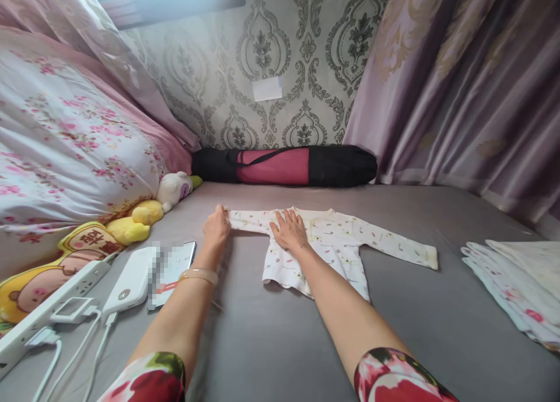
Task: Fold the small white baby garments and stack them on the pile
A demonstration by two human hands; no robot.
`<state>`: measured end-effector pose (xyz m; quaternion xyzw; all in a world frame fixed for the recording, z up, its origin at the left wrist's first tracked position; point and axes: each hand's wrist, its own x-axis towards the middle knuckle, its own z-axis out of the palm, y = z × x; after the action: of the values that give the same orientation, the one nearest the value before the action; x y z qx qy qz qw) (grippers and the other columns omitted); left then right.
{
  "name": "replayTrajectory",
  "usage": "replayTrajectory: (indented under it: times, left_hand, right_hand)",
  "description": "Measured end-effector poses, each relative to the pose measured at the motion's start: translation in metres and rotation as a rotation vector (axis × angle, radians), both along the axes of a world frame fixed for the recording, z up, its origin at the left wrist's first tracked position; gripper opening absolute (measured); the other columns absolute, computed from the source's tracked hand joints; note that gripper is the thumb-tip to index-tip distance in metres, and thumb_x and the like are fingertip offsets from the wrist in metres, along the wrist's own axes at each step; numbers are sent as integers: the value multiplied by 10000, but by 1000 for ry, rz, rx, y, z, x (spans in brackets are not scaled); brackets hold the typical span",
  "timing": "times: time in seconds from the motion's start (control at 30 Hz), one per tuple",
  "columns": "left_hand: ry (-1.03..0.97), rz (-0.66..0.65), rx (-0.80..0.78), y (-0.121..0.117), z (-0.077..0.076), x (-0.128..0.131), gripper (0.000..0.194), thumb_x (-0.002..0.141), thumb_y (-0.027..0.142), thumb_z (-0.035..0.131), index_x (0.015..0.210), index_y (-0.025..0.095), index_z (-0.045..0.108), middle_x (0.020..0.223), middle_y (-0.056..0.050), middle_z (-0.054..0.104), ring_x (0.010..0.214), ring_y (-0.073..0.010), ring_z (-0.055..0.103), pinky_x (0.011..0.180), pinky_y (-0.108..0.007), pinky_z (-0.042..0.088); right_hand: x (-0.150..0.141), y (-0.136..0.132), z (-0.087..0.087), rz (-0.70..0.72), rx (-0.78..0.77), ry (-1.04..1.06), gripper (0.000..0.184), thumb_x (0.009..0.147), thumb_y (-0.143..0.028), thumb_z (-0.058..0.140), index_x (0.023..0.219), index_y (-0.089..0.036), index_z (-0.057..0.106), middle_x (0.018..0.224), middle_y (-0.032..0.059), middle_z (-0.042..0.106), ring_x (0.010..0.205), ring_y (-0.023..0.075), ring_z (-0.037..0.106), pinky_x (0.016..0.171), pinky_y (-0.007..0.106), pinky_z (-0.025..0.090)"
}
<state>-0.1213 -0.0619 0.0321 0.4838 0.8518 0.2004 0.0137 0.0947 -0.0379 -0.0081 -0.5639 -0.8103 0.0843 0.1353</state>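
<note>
A small white long-sleeved baby shirt [332, 241] with tiny coloured prints lies spread on the grey bed sheet [280, 332]. My left hand [216, 226] is closed on the cuff of the shirt's left sleeve, pinching it near the sheet. A pale bangle sits on that wrist. My right hand [289, 230] lies flat with fingers spread on the shirt's left shoulder. The shirt's right sleeve stretches out toward the right, untouched.
A black and pink rolled bag [284, 165] lies against the wall. Folded white cloths [516, 285] are stacked at the right. At the left are a floral pillow [65, 145], plush toys [144, 212], a phone [175, 265], a white power bank [129, 282] and a power strip [44, 314].
</note>
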Motion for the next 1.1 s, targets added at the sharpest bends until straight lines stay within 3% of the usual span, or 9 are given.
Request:
replayTrajectory:
  times: [0.17, 0.33, 0.57, 0.67, 0.77, 0.87, 0.93, 1.0, 1.1]
  left_hand:
    - [58, 83, -96, 0, -26, 0, 376, 960, 344, 296, 1115, 130, 563, 1028, -232, 659, 963, -341, 650, 750, -411, 475]
    - [14, 157, -49, -1, -27, 8, 371, 947, 327, 328, 1107, 83, 557, 1028, -244, 649, 979, -356, 644, 782, -452, 488]
    - [-19, 270, 313, -9, -32, 16, 526, 897, 414, 424, 1202, -13, 453, 1257, -314, 473, 1129, -395, 535, 877, -513, 480]
    - [-25, 190, 358, -22, -32, 27, 521, 898, 395, 407, 1225, -11, 427, 1290, -333, 426, 1216, -425, 445, 931, -589, 424]
    - [-65, 117, 310, -38, -26, 39, 520, 892, 399, 406, 1217, -6, 442, 1296, -336, 417, 1247, -435, 402, 972, -617, 372]
    - [-130, 54, 190, -52, -17, 45, 491, 903, 434, 380, 1134, 24, 520, 1266, -308, 446, 1272, -415, 385, 1028, -566, 329]
    - [-161, -7, 121, -61, -13, 47, 465, 904, 467, 386, 1049, 65, 568, 1224, -269, 493, 1267, -382, 403, 1034, -504, 335]
    - [-226, -131, 47, -71, -11, 48, 460, 893, 523, 404, 974, 109, 587, 1120, -205, 573, 1165, -331, 501, 974, -434, 394]
    - [-360, -346, -43, -91, -12, 54, 518, 840, 639, 434, 951, 154, 578, 946, -104, 636, 916, -248, 598, 812, -354, 458]
  right_hand:
    - [-2, 1, 0, -23, 4, -12, 577, 975, -504, 247, 1482, -248, 347, 1554, 61, 287, 1438, 266, 153, 1140, 432, 67]
    - [-5, 3, -1, -33, -33, -23, 576, 969, -496, 258, 1487, -255, 334, 1565, 59, 260, 1442, 272, 137, 1142, 446, 64]
    - [4, 8, 8, 74, -164, 76, 653, 956, -548, 256, 1510, -203, 272, 1583, 82, 197, 1459, 265, 90, 1161, 482, 20]
    - [15, 15, 20, 134, -334, 192, 675, 961, -547, 244, 1520, -167, 237, 1588, 79, 173, 1466, 227, 67, 1176, 454, 8]
    - [33, 19, 29, 165, -433, 409, 710, 944, -576, 313, 1512, -154, 254, 1576, 89, 211, 1446, 214, 186, 1170, 378, 168]
    - [62, 9, 32, 129, -302, 573, 623, 912, -460, 472, 1462, -193, 356, 1496, 106, 390, 1318, 219, 435, 1088, 354, 340]
    - [89, -8, 35, 91, -176, 605, 515, 893, -343, 506, 1389, -213, 450, 1347, 103, 552, 1133, 205, 583, 993, 359, 434]
    - [118, -30, 39, 41, -84, 570, 415, 884, -301, 507, 1283, -195, 539, 1168, 92, 647, 970, 186, 635, 889, 338, 487]
    - [158, -68, 44, -47, -28, 464, 312, 876, -264, 492, 1160, -183, 593, 987, 60, 676, 770, 154, 636, 769, 297, 498]
